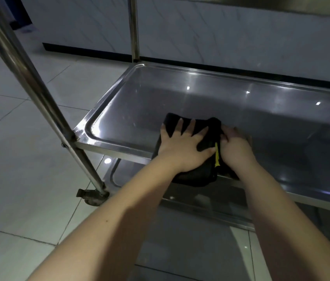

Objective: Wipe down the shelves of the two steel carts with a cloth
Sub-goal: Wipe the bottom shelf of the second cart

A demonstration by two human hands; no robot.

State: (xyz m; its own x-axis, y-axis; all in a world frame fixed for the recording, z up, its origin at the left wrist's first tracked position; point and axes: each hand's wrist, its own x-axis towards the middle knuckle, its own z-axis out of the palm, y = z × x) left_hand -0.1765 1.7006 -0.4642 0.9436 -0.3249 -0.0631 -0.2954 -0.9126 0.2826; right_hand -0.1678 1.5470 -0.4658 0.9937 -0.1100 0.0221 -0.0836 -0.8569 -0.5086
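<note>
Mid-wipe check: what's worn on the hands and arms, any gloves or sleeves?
No gloves: the left hand and right hand are bare. The left forearm and right forearm are uncovered, with no sleeves, watch, bands or rings in view.

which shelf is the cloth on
The middle shelf: the black cloth lies at its near edge, left hand pressed flat on it, right hand gripping it. The lower shelf beneath holds no cloth in view.
</note>
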